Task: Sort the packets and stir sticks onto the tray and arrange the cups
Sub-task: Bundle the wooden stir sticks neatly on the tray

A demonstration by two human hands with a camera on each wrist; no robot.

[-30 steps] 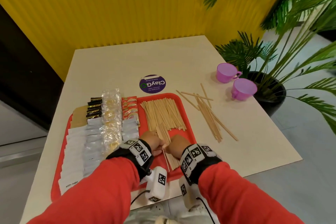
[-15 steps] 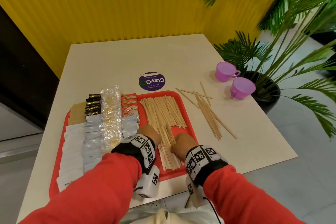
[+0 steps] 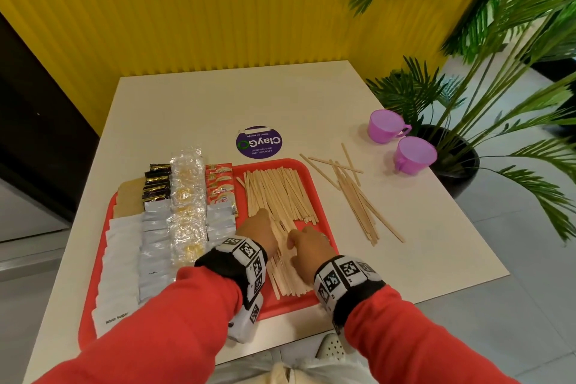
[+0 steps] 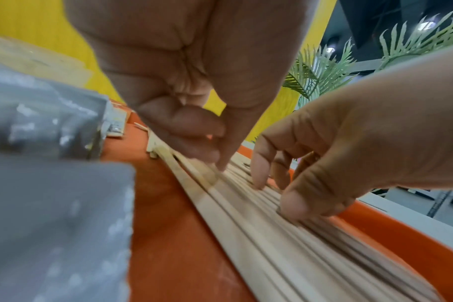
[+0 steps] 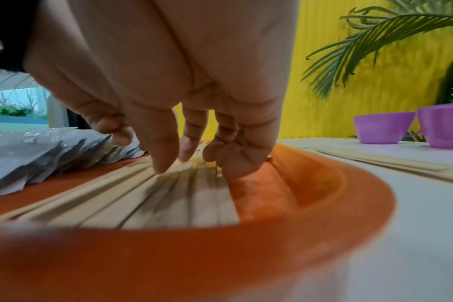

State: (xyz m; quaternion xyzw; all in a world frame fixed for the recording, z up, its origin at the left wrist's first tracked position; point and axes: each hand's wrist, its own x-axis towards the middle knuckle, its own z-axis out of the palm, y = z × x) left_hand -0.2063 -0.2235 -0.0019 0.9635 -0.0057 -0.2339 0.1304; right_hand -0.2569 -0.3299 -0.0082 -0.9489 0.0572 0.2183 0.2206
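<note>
A red tray (image 3: pixel 299 305) holds rows of packets (image 3: pixel 156 243) on its left and wooden stir sticks on its right. A far bundle (image 3: pixel 277 193) lies fanned; a near bundle (image 3: pixel 286 274) lies under both hands. My left hand (image 3: pixel 258 231) has curled fingers, and its thumb and forefinger (image 4: pixel 215 163) meet on the bundle's left sticks. My right hand (image 3: pixel 307 246) rests relaxed fingertips (image 5: pixel 166 163) on the sticks beside it. More loose sticks (image 3: pixel 355 199) lie on the table right of the tray. Two purple cups (image 3: pixel 385 126) (image 3: pixel 413 154) stand at the table's right edge.
A round purple sticker (image 3: pixel 258 142) sits on the table just beyond the tray. A potted palm (image 3: pixel 458 162) stands off the right edge, its leaves near the cups. A yellow wall runs behind the table. The tray's raised rim (image 5: pixel 323 183) lies right of my right hand.
Both hands have slid away from me along the tray, closing the near bundle up against the far one. The stick that stood between the hands now lies flat among the others.
</note>
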